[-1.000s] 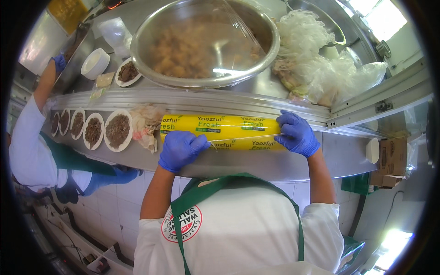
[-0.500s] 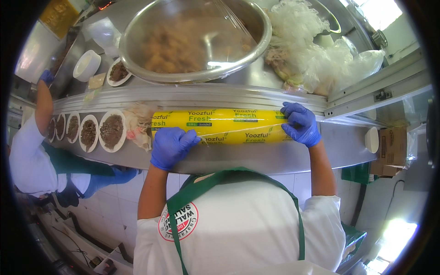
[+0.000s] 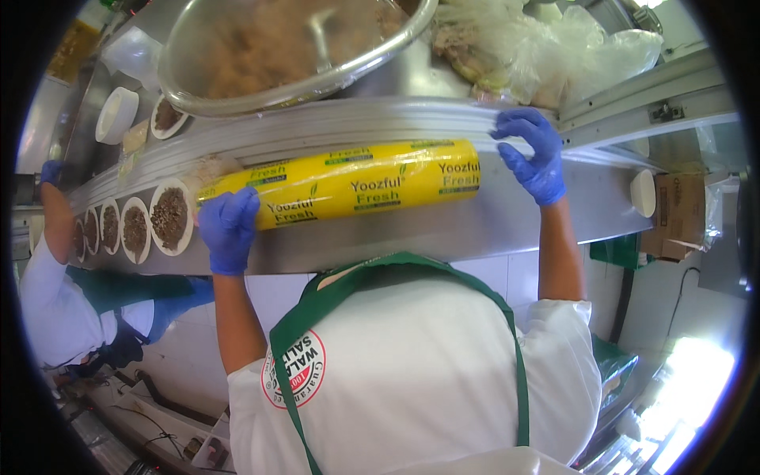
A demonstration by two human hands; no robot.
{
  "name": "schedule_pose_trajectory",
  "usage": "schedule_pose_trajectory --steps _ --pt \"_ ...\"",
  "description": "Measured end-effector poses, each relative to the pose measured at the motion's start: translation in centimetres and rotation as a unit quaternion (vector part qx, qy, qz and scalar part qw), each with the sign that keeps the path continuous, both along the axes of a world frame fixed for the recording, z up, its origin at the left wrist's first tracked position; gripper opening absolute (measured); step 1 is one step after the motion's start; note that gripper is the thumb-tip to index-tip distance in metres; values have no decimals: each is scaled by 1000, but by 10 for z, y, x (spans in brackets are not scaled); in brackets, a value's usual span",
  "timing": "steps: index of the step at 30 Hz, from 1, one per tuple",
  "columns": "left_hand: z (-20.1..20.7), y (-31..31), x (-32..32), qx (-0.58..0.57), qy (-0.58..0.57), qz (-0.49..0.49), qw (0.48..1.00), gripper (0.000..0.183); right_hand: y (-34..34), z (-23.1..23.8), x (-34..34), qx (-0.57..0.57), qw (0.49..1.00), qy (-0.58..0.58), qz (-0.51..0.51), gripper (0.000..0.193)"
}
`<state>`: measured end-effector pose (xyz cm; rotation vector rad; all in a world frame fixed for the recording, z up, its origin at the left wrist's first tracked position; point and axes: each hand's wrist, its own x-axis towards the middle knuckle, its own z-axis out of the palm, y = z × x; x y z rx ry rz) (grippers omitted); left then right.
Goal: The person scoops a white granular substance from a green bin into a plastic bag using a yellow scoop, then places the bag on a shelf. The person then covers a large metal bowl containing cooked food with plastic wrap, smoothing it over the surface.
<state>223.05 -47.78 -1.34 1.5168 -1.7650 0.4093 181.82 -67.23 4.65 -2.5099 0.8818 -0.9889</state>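
Observation:
A thick yellow roll of cling film (image 3: 372,184) lies on the steel counter in front of me, slanting up toward its right end. At its left end, my left hand (image 3: 229,226), in a blue glove, is closed against the front of the roll. The clear film at those fingers is hard to make out. Just past the roll's right end, my right hand (image 3: 537,156), also gloved in blue, is raised and apart from it. Its thumb and fingers are curved with a gap between them, and nothing shows in it.
Several white bowls of brown minced food (image 3: 169,216) stand in a row at left. Behind a raised metal ledge (image 3: 332,123) is a large steel basin (image 3: 301,83). Clear plastic bags (image 3: 554,55) lie at back right; a cardboard box (image 3: 673,194) stands right. Another person (image 3: 59,305) works at far left.
The roll has shifted left and tilted, its right end higher. My left hand has moved left with it. My right hand has come off the roll and loosened, up and to the right.

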Motion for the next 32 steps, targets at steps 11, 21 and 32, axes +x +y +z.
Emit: schedule_pose_trajectory --steps 11,21,32 --pt "-3 7 3 -7 -9 -4 1000 13 28 -35 71 45 992 82 88 21" --pt "-3 7 2 -2 -14 -6 1000 15 22 -17 74 49 977 98 182 22" --pt "-6 11 6 7 -20 0 1000 14 34 -41 55 45 988 111 95 31"
